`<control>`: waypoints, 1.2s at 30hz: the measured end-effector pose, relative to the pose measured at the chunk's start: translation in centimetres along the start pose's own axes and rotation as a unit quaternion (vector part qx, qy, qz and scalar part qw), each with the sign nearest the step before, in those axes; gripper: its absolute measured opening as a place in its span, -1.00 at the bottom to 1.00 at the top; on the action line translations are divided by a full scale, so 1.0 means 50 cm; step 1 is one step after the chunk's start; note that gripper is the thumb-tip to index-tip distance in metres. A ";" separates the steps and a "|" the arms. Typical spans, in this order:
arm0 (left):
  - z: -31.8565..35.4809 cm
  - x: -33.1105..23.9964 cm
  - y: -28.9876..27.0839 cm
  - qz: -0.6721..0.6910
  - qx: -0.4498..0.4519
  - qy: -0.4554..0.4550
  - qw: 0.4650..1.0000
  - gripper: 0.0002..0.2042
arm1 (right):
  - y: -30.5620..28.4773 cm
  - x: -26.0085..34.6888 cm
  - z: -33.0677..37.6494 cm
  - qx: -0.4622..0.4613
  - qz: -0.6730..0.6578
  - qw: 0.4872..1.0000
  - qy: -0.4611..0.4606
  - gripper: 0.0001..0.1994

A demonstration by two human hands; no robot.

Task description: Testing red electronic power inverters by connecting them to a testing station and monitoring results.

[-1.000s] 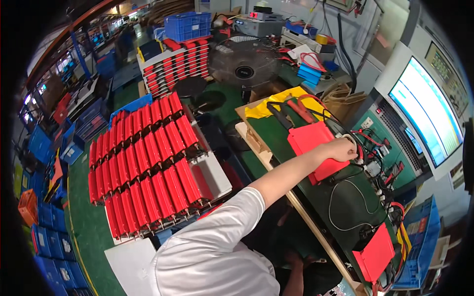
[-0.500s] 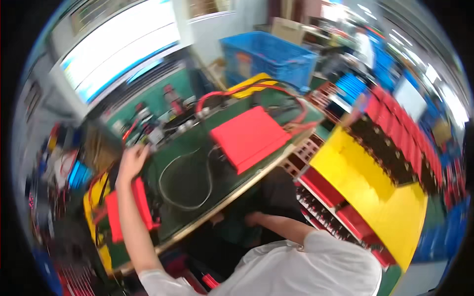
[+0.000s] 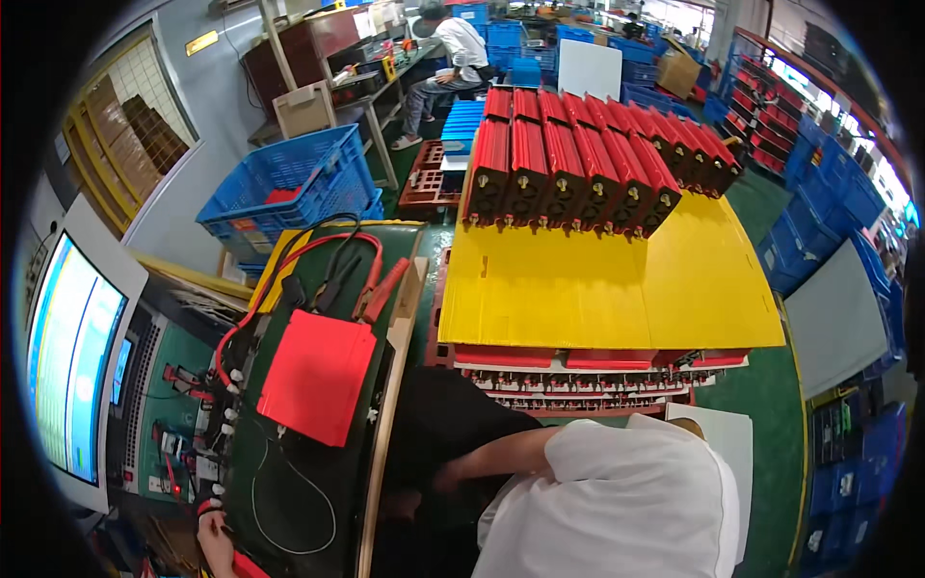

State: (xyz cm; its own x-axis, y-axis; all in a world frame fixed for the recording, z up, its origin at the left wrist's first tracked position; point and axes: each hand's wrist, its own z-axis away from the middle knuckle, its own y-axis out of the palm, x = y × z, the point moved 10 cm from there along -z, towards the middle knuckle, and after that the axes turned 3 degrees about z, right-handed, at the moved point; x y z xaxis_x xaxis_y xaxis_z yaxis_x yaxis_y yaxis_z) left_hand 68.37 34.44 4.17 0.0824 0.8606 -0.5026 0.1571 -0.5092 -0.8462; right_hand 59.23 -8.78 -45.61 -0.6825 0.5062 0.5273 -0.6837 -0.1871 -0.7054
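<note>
My left hand is at the lower left edge of the green-topped bench, its fingers curled beside a cable end. What they hold, if anything, I cannot make out. A second red device shows only in part next to that hand. My right hand hangs low over my dark-clothed lap, its fingers lost in shadow. On the bench lies a red box-shaped device, with a thin looped cable nearer me. Beyond it rest red and black clamp leads.
To the left stand a lit monitor and a board with connectors. A blue crate is past the bench. On the right, yellow sheeting carries rows of red finned units. Someone in white sits far back.
My view has swung to the right, bringing the stacked red units to the middle. My left hand now appears at the lower left; the right hand stays low by my lap.
</note>
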 end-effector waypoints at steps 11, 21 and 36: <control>-0.001 0.032 -0.019 0.009 -0.031 -0.038 0.999 -0.79 | -0.245 0.173 0.118 -0.104 -0.092 0.979 -0.152 -0.74; 0.006 0.037 -0.006 0.015 -0.028 0.026 0.999 -0.86 | -0.681 0.411 0.484 -0.283 -0.084 0.921 -0.253 -0.76; 0.013 0.015 0.035 -0.040 0.023 -0.059 0.997 -0.71 | -0.883 0.418 0.582 -0.631 0.109 0.756 -0.136 -0.62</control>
State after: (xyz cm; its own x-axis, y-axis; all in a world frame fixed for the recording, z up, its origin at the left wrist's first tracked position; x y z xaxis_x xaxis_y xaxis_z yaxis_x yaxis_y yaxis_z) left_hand 68.09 34.19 2.23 -0.0447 0.8926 -0.4486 0.1132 -0.4416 -0.8900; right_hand 67.65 -14.44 10.33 -0.8890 0.3546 0.2898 0.1258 0.7976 -0.5898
